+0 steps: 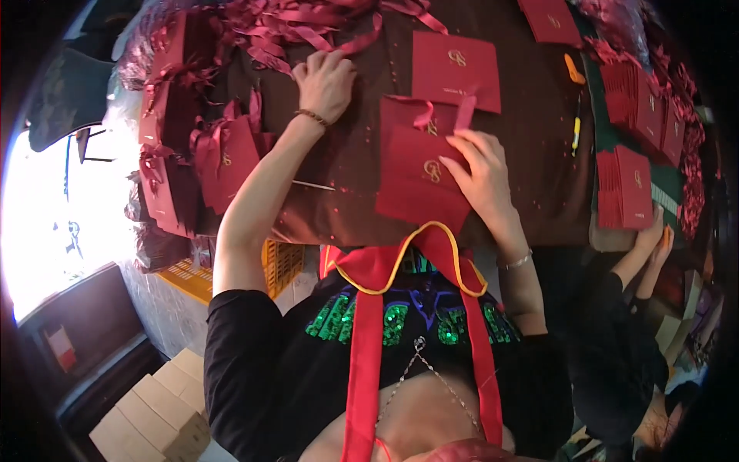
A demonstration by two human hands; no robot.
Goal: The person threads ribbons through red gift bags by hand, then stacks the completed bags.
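Observation:
My left hand [326,85] is at the near edge of a loose heap of dark red ribbons [265,31], fingers curled closed on a ribbon; the fingertips are partly hidden. In front of me lies a dark red paper gift bag [412,189] with a gold emblem. My right hand [485,169] is at its right side, thumb and fingers bent over the bag. A short ribbon end [465,114] sticks up just beyond these fingers, and a ribbon loop [423,115] lies at the bag's top. Another flat red bag [458,69] is just behind it.
Ribboned red bags [231,165] stand on the left of the brown-covered table [354,154]. At right are an orange cutter [573,69], a yellow pen-like tool [576,135] and stacked red bags [623,189]; another person's hands [654,235] touch there. A yellow crate [281,266] sits below.

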